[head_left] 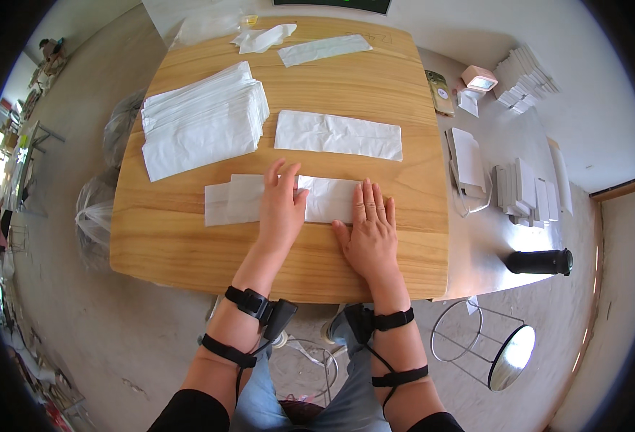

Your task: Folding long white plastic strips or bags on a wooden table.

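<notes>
A white, thin, folded sheet [322,199] lies lengthwise on the wooden table in front of me; whether it is paper or a flat bag I cannot tell. My right hand [372,234] presses flat on its right end, fingers stretched out. Over its middle rests my left hand [281,209], fingers bent and apart, thumb toward the right. The sheet's left part [224,204] shows overlapping layers of uneven length. Just beyond it is another folded white strip [339,135], slightly creased. To the far left sits a thick fanned stack of white sheets [202,119].
The wooden table [188,252] has a long strip [324,49] and crumpled white material [263,37] at its far side. On the side table to the right are a phone [440,93], white boxes [526,191] and a black cylinder [540,262]. A round stool [512,358] stands below.
</notes>
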A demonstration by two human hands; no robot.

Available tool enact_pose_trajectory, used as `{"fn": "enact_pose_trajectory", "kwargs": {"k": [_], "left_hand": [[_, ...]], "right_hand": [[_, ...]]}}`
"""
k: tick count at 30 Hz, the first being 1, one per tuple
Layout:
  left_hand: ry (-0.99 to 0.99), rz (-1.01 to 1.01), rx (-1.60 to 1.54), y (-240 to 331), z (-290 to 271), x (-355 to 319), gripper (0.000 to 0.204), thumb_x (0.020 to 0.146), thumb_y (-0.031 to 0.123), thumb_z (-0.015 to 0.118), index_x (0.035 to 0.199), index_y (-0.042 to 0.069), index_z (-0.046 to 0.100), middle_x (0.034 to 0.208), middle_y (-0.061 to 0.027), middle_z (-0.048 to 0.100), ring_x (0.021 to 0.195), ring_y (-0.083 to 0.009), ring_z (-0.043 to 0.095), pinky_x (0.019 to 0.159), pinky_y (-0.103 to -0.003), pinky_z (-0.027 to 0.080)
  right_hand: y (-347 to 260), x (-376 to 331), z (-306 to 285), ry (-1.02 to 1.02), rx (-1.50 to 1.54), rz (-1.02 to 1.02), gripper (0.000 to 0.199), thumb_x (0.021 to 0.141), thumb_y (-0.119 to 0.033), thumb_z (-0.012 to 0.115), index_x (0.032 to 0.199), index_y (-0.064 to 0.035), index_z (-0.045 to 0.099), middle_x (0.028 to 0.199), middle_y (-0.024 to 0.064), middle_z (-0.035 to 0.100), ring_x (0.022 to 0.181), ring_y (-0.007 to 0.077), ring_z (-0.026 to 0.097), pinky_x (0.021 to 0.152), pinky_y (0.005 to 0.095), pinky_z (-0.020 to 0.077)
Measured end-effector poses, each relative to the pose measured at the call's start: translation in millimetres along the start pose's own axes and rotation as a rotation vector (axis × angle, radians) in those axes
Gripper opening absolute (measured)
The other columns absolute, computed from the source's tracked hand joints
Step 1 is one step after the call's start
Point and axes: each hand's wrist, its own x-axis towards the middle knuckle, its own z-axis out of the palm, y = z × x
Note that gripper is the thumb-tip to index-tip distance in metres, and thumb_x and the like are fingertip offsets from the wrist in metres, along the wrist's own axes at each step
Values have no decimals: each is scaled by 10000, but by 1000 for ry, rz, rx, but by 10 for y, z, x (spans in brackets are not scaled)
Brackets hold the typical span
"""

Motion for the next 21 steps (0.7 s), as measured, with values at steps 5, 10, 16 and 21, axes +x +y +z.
{"fn": "enact_pose_trajectory", "kwargs": {"k": [5, 10, 16, 21], "left_hand": [[54, 44, 3, -73, -53, 24, 438, 805, -35, 705, 1210, 46, 560, 1316, -165, 491, 858, -245, 629, 713, -335, 551], [105, -105, 406, -350, -778, 138, 261, 821, 139, 731, 1031, 46, 608, 1094, -162, 598, 1001, -357, 573, 844, -443, 469], [102, -283, 587, -660, -1189, 65, 261, 780, 172, 773, 920, 23, 611, 939, -136, 588, 942, -341, 566, 804, -433, 465], [47, -269, 506, -711, -1258, 63, 224, 789, 170, 762, 835, 11, 613, 908, -143, 590, 886, -329, 576, 780, -424, 468]], "right_hand": [[-7, -6, 28, -31, -34, -18, 711, 913, -425, 587, 1421, 44, 419, 1510, 192, 393, 1421, 319, 345, 1175, 517, 205], [31, -28, 27, -20, -52, -14, 710, 917, -423, 583, 1425, 43, 413, 1509, 192, 394, 1420, 321, 346, 1173, 520, 208], [11, -6, 3, -26, -42, -20, 708, 917, -421, 586, 1424, 43, 414, 1510, 194, 391, 1421, 324, 345, 1172, 524, 210], [-4, -3, 22, -43, -28, -18, 720, 914, -428, 593, 1435, 32, 406, 1514, 199, 384, 1430, 328, 328, 1178, 517, 200]]}}
